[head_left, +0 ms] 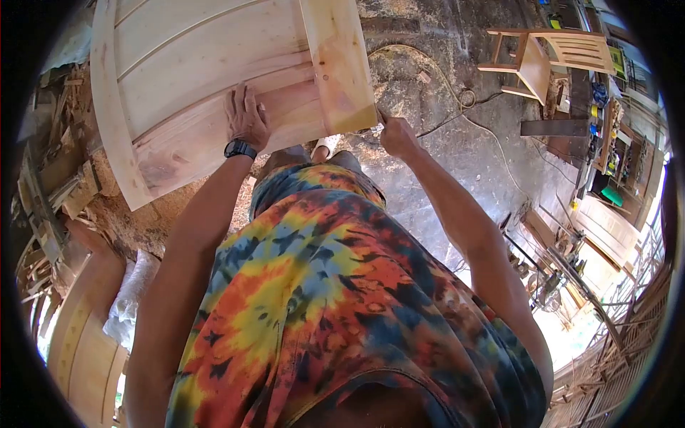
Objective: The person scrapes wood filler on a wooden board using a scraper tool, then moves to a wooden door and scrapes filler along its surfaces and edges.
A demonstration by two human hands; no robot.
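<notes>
A large pale wooden panel (214, 78), like a door or bed board with framed edges and thin grooves, lies in front of my body. My left hand (246, 120) rests flat on its near part, fingers stretched out and a dark watch on the wrist. At the right near corner of the panel is my right hand (399, 138), closed, with its fingers curled at the edge. Something small and dark shows by those fingers, but its kind cannot be made out.
A wooden chair (531, 60) lies tipped over at upper right. A thin hose (457, 100) loops over the dusty floor (442, 185). Scrap wood (53, 164) is heaped on the left, near a curved wooden board (78, 342). Cluttered shelves (628, 150) stand at far right.
</notes>
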